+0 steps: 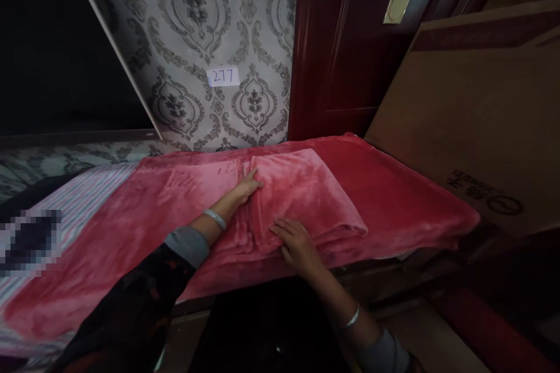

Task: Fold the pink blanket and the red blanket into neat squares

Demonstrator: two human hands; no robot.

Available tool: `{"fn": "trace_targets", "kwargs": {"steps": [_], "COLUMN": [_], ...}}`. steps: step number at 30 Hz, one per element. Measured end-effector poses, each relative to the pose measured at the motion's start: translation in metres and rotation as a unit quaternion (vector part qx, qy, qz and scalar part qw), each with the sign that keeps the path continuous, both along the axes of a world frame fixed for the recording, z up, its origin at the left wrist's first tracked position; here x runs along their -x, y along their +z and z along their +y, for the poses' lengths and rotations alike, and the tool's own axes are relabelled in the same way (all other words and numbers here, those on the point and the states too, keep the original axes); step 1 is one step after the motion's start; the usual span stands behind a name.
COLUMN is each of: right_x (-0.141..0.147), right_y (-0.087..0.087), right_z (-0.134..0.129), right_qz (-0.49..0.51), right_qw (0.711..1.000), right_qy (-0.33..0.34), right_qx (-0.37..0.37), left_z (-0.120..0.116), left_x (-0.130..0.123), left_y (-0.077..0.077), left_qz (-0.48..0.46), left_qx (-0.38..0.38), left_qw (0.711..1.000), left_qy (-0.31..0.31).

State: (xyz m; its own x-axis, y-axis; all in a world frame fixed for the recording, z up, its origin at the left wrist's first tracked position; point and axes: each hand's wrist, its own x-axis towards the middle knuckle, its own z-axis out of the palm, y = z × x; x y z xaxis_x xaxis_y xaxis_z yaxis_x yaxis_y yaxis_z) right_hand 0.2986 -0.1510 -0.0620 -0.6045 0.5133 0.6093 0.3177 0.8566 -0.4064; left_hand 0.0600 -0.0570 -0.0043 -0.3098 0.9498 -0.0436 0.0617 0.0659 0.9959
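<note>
The fingers of the right hand [300, 249] lay extended and close together on the soft pile, the thumb a little apart, gripping nothing. The left hand [249, 185] touched the layered inner edge with its forefinger stretched forward and its thumb apart; whether the remaining fingers pinched any fabric could not be told.

Under both hands was the folded plush cloth [301, 192], pink-red and velvety, its sheen mottled where the nap lay different ways. It formed two flat, roughly four-sided sections, left and right, with stacked, rounded folds between them. It rested on a wider, deeper red plush cover [385, 192], smooth toward the right and rounded at the corner.

A smooth, pale bangle [215, 218] circled the left wrist, and another band [353, 316] the right. Leftward lay a thin striped sheet [94, 186]. Behind rose damask-patterned wallpaper [192, 6] bearing a white card [223, 76] marked 277, then glossy, dark red panelling [336, 41] with a square, gold-toned plate [397, 7]. A matte cardboard box [485, 99] leaned at the right, and a flat black panel [61, 46] stood at the left.
</note>
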Motion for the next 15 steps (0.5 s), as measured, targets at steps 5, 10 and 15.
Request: {"fn": "trace_targets", "kwargs": {"steps": [5,10,15], "right_x": [-0.021,-0.087,-0.139], "right_y": [0.017,0.024,0.006], "right_z": [-0.008,0.012,0.045], "right_qz": [0.025,0.110,0.089], "right_qw": [1.000,0.980,0.961], "right_qy": [0.006,-0.160,-0.260], "right_qx": [-0.011,-0.038,0.032], "left_z": [-0.033,-0.055,-0.066], "left_x": [-0.011,-0.016,-0.025], "left_y": [-0.002,-0.011,-0.005], "left_qz": [-0.001,0.008,0.031], "left_qx": [0.035,0.027,0.003], "left_qw": [0.998,0.995,0.994], "left_qy": [-0.057,-0.091,-0.101]}}
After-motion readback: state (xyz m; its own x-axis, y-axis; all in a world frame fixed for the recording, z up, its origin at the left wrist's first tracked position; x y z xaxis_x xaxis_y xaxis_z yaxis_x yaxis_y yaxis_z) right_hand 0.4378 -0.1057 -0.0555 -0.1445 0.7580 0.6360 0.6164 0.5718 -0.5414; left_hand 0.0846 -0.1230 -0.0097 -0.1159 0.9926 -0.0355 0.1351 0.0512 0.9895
